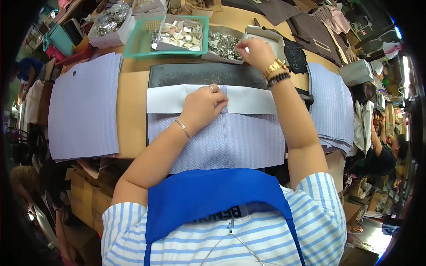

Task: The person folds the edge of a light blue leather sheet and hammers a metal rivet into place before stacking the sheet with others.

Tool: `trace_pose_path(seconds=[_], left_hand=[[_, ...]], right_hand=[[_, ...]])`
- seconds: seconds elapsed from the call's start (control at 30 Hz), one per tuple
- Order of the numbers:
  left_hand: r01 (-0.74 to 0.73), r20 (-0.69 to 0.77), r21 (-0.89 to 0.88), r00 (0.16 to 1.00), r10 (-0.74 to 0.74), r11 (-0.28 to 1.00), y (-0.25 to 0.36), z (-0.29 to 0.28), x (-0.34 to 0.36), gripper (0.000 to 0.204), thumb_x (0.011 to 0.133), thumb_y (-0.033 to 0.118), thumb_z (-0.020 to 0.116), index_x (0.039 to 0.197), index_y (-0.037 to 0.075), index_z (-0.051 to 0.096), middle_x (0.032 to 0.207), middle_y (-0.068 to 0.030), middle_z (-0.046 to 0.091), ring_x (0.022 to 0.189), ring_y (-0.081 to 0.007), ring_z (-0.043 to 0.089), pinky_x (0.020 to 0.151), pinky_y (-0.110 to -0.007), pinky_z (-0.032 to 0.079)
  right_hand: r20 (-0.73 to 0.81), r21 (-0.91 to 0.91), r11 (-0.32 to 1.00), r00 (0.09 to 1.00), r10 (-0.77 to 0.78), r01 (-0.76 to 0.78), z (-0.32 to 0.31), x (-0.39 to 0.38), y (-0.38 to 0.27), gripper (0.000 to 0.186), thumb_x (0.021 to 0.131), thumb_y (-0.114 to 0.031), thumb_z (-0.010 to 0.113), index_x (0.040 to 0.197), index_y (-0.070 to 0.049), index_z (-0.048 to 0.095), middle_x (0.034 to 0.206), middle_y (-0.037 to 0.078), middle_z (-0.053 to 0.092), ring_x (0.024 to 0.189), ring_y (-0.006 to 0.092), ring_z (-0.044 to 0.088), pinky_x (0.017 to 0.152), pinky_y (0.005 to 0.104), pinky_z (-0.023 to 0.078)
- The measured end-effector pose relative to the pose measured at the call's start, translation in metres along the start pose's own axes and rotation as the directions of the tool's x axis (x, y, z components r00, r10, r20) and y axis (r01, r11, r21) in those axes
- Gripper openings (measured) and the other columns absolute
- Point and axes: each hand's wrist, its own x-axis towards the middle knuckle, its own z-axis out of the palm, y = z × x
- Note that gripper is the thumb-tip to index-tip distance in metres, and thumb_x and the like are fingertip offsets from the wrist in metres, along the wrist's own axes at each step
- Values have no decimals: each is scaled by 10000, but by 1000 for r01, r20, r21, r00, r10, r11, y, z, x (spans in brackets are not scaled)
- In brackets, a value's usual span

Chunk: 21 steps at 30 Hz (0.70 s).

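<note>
My left hand rests with curled fingers pinched at the middle of a white strip, where a narrow lavender band crosses it. The strip lies along the top of a lavender, herringbone-textured sheet, on a dark board. My right hand is raised at the right end of an open box of small shiny metal pieces, its thumb and fingertips pinched together; what they hold is too small to make out.
Lavender sheet stacks flank the board on the wooden table. A green basket holds a box of pale pieces. Boxes and a black pouch sit behind. Other people are at both sides.
</note>
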Motion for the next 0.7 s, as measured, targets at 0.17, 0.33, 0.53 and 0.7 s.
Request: trace_pose_path(seconds=[0.17, 0.33, 0.53, 0.7], left_hand=[[65, 19, -26, 998, -64, 998, -2, -5, -2, 88, 897, 256, 762, 913, 174, 791, 902, -5, 693, 775, -237, 706, 676, -363, 557], [63, 27, -42, 998, -62, 997, -5, -1, 1, 84, 899, 262, 760, 916, 186, 791, 891, -10, 687, 760, -238, 699, 689, -375, 550], [134, 67, -77, 989, -129, 988, -7, -8, -4, 98, 897, 268, 761, 926, 181, 795, 879, -16, 682, 744, -230, 694, 684, -364, 542], [150, 76, -120, 987, -142, 981, -5, -7, -1, 118, 897, 277, 761, 938, 172, 797, 879, -24, 682, 742, -234, 690, 687, -360, 541]], right_hand=[[177, -166, 941, 930, 323, -295, -5, 31, 44, 332, 903, -350, 727, 1182, -175, 771, 1196, 123, 753, 1121, 294, 714, 990, 456, 539], [240, 46, 965, 941, 240, -258, 15, 13, 80, 275, 820, -293, 819, 1027, -113, 809, 1050, 146, 782, 1001, 307, 743, 923, 413, 574], [191, 308, 861, 913, 360, -405, 7, -7, 66, 244, 854, -253, 792, 1041, -99, 816, 943, 134, 784, 919, 245, 750, 860, 367, 576], [58, 436, 829, 930, 362, -350, 2, -19, 75, 255, 894, -230, 775, 1101, -84, 802, 971, 131, 786, 916, 225, 748, 850, 347, 570]])
